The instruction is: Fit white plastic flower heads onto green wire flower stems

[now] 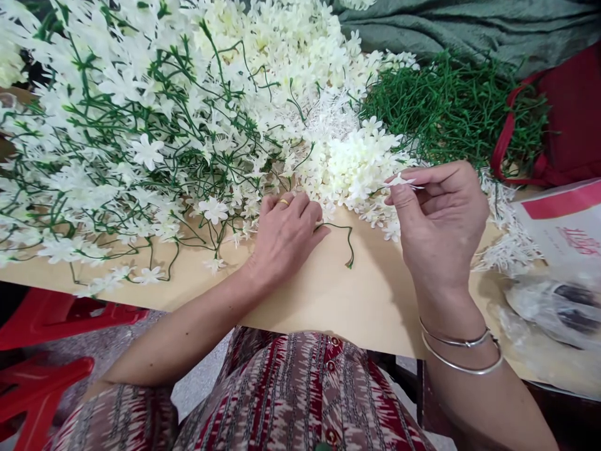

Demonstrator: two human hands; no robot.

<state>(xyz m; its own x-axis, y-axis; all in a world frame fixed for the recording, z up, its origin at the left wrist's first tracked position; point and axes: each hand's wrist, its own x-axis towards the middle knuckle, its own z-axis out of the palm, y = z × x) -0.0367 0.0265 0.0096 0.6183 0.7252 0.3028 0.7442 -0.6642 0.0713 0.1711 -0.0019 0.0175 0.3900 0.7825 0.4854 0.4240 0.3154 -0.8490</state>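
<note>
My left hand point(287, 237), a ring on one finger, rests low over the table with curled fingers closed on a thin green artificial flower stem point(349, 235). The stem's bent end sticks out to the right of the thumb. Raised to the right, my right hand point(441, 216) pinches a small white artificial flower piece point(400, 181) between thumb and forefinger. Between and behind the hands lies a heap of loose cream-white blossoms point(350, 160). White flowers on green stems point(141, 125) are piled on the left, close to my left hand.
A tangle of bare green stems point(441, 106) lies at the back right, beside a dark red bag point(570, 113). White thread-like pieces point(509, 247), a printed paper bag point(563, 213) and a clear plastic bag point(554, 307) sit at the right. Red stools point(61, 319) stand below the table's left edge.
</note>
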